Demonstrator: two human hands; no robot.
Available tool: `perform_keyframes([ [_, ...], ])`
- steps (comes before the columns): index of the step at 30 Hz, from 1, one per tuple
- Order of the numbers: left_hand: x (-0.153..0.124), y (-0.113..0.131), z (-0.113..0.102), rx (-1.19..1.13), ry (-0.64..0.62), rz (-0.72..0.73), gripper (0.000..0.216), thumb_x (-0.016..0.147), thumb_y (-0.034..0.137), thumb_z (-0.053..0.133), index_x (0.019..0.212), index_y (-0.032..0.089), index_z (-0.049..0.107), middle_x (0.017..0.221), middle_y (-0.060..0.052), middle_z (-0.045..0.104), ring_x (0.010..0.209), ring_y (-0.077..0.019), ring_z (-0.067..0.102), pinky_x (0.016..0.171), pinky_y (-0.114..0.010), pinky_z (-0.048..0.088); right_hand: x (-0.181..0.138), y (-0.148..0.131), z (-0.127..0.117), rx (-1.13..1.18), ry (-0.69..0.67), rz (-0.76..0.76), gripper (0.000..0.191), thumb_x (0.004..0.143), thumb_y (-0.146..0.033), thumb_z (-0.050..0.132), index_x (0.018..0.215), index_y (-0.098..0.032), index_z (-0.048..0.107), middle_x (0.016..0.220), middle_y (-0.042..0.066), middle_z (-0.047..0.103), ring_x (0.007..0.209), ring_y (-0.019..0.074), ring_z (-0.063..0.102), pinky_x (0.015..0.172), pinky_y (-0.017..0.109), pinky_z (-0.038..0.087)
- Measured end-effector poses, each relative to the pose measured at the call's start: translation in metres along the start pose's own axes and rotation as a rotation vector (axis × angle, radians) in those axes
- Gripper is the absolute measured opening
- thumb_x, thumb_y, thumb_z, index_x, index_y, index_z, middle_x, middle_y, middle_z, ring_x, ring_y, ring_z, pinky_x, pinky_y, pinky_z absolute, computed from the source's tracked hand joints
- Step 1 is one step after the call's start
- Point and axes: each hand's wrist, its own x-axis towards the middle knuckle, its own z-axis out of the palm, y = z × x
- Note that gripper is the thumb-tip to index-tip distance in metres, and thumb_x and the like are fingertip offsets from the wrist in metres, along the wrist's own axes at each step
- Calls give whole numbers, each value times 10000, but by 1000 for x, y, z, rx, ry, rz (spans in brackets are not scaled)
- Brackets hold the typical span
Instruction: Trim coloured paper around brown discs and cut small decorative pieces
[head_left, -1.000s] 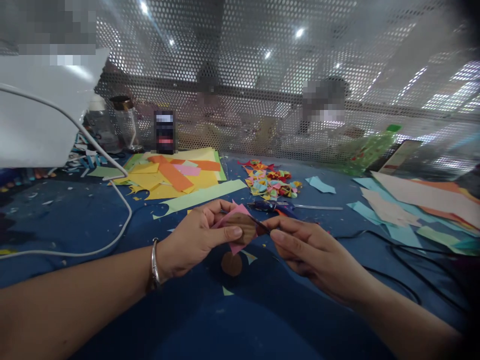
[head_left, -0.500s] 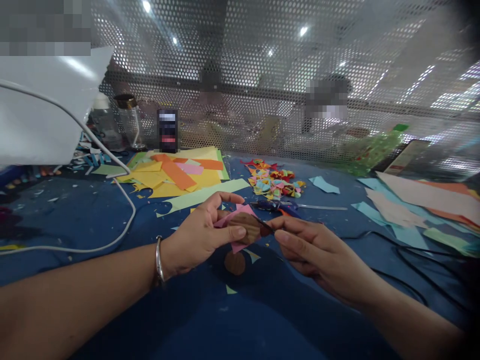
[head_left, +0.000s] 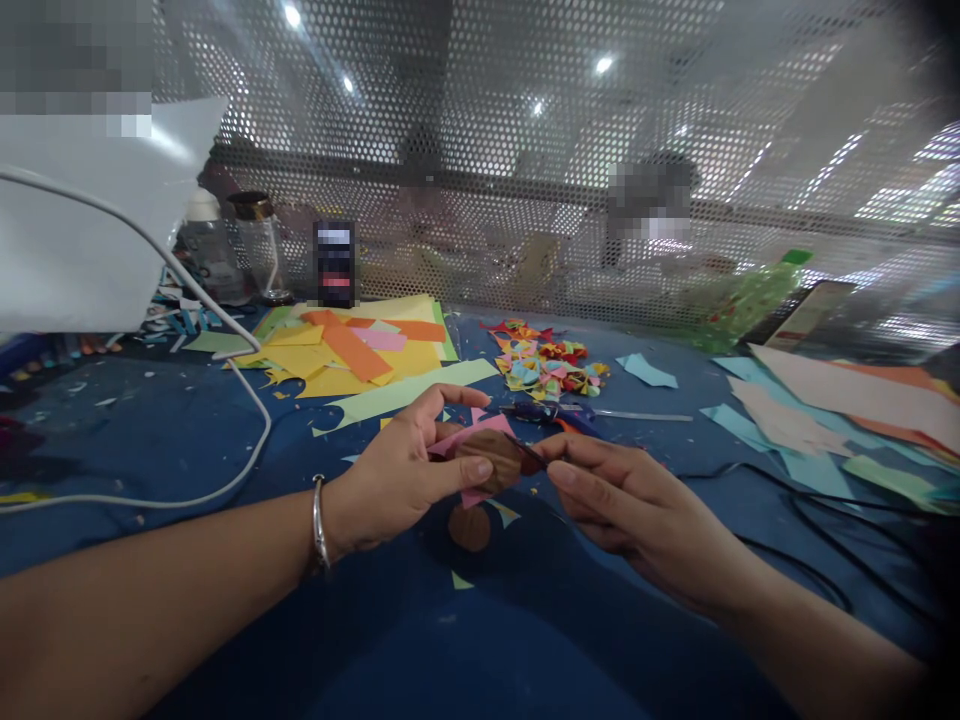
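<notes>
My left hand [head_left: 401, 470] pinches a pink paper piece [head_left: 480, 432] with a brown round paper piece [head_left: 491, 462] laid on it, thumb on top, held just above the blue table [head_left: 150, 440]. My right hand [head_left: 622, 500] meets it from the right, fingers closed on a thin dark stick-like thing [head_left: 529, 455] whose tip touches the brown piece. A second brown paper disc [head_left: 469, 527] lies on the table directly below the hands. A silver bangle [head_left: 319, 524] sits on my left wrist.
Yellow and orange sheets [head_left: 352, 350] lie at back left, small folded colourful paper pieces [head_left: 547, 366] behind the hands, pale sheets [head_left: 840, 410] at right. A white cable [head_left: 247, 440] curves on the left, black cables [head_left: 802, 520] on the right. A perforated metal screen [head_left: 525, 200] closes the back.
Both hands have stayed nearly in place. The brown piece has tilted slightly and my right fingertips have moved a little closer to it.
</notes>
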Motion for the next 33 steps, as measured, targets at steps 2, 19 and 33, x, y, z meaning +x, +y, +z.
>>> perform_keyframes([
  [2, 0, -1, 0, 13, -6, 2, 490, 830, 168, 702, 1231, 164, 421, 885, -49, 702, 715, -111, 640, 674, -248, 497, 0, -1, 1, -11, -1, 2, 458, 824, -581, 674, 1006, -174, 567, 591, -104, 263, 465, 45, 143, 385, 186, 88],
  [19, -2, 0, 0, 27, -45, 30, 521, 827, 142, 685, 1259, 176, 396, 871, -24, 685, 651, -80, 581, 621, -220, 475, -1, -3, 0, -28, -22, 3, 448, 843, -572, 656, 1022, -169, 581, 594, -108, 239, 471, 50, 136, 397, 195, 89],
  [33, -2, 2, -1, 50, -31, 4, 527, 806, 124, 679, 1259, 187, 417, 907, -48, 687, 725, -113, 626, 646, -239, 492, -1, -7, 2, -51, -25, 24, 479, 824, -594, 664, 1013, -167, 558, 591, -111, 235, 471, 49, 130, 400, 200, 79],
])
